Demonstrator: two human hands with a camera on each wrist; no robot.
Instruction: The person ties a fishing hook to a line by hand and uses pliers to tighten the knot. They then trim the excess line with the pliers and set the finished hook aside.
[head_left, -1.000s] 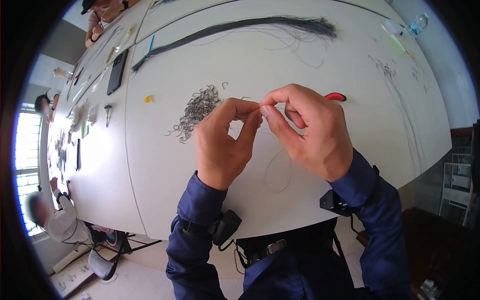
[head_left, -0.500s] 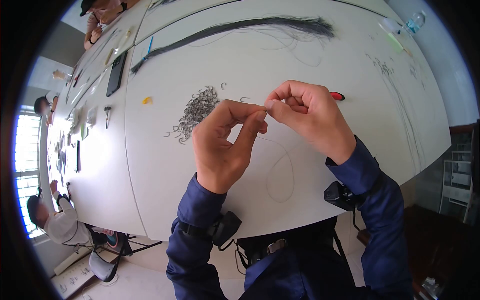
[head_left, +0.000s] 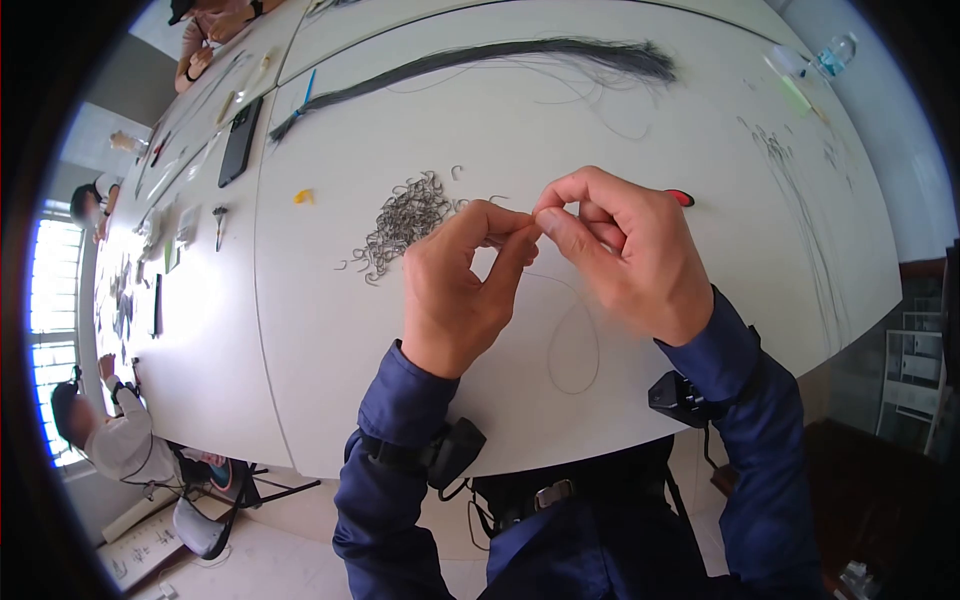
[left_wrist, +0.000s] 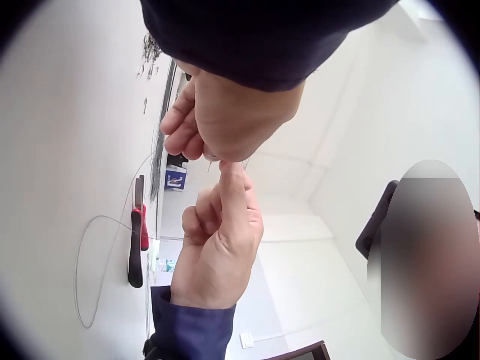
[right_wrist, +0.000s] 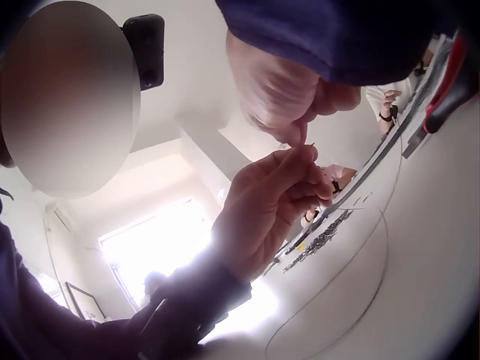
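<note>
Pinching hands (head_left: pixel 640 260) close together

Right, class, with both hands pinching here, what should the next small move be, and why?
Probably draw the fishing line in gently with the right hand while the left hand holds firm: both hands pinch close together, and the line makes a wide, slack loop below them.

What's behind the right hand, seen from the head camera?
Past the right hand, a red-and-black tool pokes out, lying on the table. The hand hides the rest of it; what else it covers can't be seen.
</note>
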